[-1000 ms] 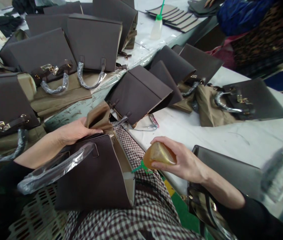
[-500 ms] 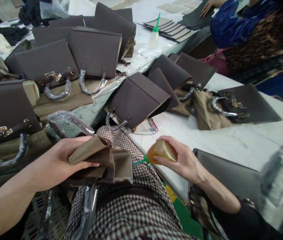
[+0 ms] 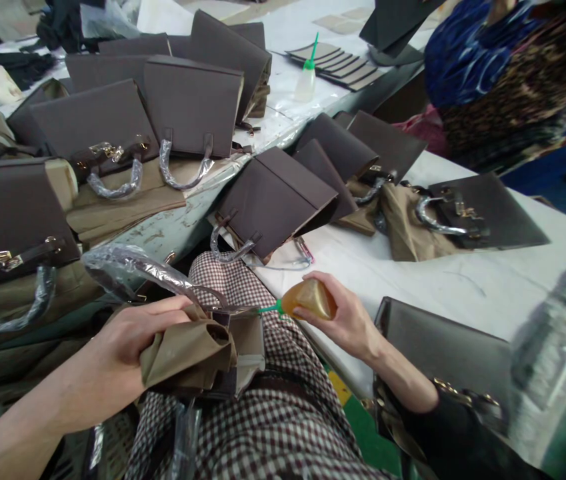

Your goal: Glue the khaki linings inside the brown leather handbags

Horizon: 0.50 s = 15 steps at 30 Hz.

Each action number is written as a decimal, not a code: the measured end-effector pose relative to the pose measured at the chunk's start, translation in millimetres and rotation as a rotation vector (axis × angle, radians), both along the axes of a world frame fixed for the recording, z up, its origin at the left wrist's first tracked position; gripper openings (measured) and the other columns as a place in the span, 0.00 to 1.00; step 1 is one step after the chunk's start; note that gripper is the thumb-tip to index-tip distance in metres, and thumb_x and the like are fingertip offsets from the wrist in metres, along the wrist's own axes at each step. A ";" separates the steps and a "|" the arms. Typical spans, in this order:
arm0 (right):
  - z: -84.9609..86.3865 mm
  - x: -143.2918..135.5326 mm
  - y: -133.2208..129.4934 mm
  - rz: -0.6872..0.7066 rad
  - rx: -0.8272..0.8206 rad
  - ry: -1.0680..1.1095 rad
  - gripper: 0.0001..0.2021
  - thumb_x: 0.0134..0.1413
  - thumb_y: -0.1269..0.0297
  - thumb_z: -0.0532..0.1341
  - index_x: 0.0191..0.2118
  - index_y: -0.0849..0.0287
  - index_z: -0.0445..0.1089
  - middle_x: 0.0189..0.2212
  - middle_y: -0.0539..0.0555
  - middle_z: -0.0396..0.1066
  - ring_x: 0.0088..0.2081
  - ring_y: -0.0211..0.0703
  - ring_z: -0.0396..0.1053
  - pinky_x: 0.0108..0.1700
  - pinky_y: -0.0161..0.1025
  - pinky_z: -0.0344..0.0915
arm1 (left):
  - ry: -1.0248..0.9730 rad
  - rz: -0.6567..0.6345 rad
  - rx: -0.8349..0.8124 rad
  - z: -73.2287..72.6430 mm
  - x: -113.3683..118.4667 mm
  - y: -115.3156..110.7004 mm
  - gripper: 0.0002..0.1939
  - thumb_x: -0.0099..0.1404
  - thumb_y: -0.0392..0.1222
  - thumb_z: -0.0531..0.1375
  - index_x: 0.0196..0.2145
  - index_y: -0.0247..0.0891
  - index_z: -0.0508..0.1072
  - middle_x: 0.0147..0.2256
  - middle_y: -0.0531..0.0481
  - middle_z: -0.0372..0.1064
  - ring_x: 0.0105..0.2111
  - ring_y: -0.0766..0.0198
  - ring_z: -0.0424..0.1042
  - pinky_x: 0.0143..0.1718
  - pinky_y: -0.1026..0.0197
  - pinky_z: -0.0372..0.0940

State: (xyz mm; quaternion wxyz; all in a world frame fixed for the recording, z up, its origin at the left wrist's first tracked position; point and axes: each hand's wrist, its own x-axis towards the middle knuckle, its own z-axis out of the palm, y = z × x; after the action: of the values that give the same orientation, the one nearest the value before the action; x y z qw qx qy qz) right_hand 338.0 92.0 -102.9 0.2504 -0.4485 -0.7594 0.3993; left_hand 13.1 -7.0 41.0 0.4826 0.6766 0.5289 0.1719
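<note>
My left hand (image 3: 135, 343) is closed on the bunched brown lining of a handbag (image 3: 250, 340) that lies across my lap. The bag's plastic-wrapped handle (image 3: 147, 267) arches up beyond that hand, and the second wrapped handle hangs below. In my right hand (image 3: 347, 317) is a squeeze bottle (image 3: 310, 299) of amber liquid, probably glue, tilted on its side. Its thin green nozzle points left and reaches the upper edge of the bag's open end. Whether liquid is coming out is too small to see.
Several dark brown handbags (image 3: 193, 100) crowd the left table; more (image 3: 277, 193) lie on the white table (image 3: 473, 287) to the right. A second green-tipped bottle (image 3: 306, 80) stands beside a row of flat strips (image 3: 335, 63). Another person in a blue sleeve (image 3: 477, 50) works at the far right.
My right hand has brought the bottle left, so its nozzle now reaches the bag's edge. My left hand has folded the lining over and tilted the bag. The other person has lifted dark panels.
</note>
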 end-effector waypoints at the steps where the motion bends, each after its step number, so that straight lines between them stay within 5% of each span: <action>1: -0.5 -0.3 -0.2 0.016 -0.002 0.000 0.27 0.57 0.48 0.71 0.55 0.58 0.67 0.46 0.59 0.77 0.42 0.54 0.76 0.47 0.51 0.73 | -0.009 -0.001 0.000 -0.6 0.3 -0.6 0.11 0.76 0.42 0.56 0.35 0.43 0.75 0.38 0.53 0.75 0.36 0.64 0.72 0.37 0.62 0.67; 5: 5.1 2.6 4.4 0.035 -0.118 0.000 0.23 0.56 0.52 0.71 0.52 0.57 0.68 0.40 0.56 0.77 0.39 0.51 0.75 0.44 0.50 0.73 | -0.044 0.021 0.011 -0.7 2.4 -2.8 0.10 0.75 0.42 0.58 0.34 0.43 0.74 0.36 0.53 0.75 0.35 0.64 0.71 0.37 0.62 0.67; 9: 5.8 15.5 10.3 0.006 -0.509 0.171 0.24 0.56 0.52 0.71 0.53 0.58 0.68 0.35 0.51 0.73 0.30 0.44 0.69 0.28 0.39 0.68 | -0.027 0.081 -0.019 1.0 4.4 -6.2 0.11 0.75 0.44 0.58 0.35 0.43 0.77 0.38 0.51 0.76 0.37 0.62 0.73 0.38 0.61 0.68; 12: -6.1 29.5 8.7 -0.062 -0.743 0.480 0.24 0.56 0.52 0.70 0.53 0.58 0.71 0.36 0.55 0.74 0.29 0.44 0.68 0.22 0.36 0.62 | 0.007 0.096 0.024 0.2 1.3 -9.5 0.10 0.74 0.45 0.58 0.38 0.46 0.79 0.42 0.50 0.78 0.39 0.59 0.75 0.37 0.59 0.70; 15: -26.5 40.7 4.5 -0.199 -0.732 0.660 0.22 0.60 0.48 0.63 0.55 0.55 0.71 0.47 0.61 0.76 0.35 0.50 0.72 0.25 0.40 0.66 | 0.054 0.121 0.093 -2.9 -5.0 -12.7 0.08 0.71 0.46 0.59 0.39 0.52 0.80 0.45 0.51 0.79 0.38 0.57 0.76 0.32 0.58 0.73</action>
State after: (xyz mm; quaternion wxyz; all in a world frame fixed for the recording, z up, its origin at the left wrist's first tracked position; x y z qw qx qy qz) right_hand 378.7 96.5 -129.4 0.3402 -0.4270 -0.4034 0.7343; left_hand 8.1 -19.7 38.0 0.4249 0.6697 0.5729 0.2068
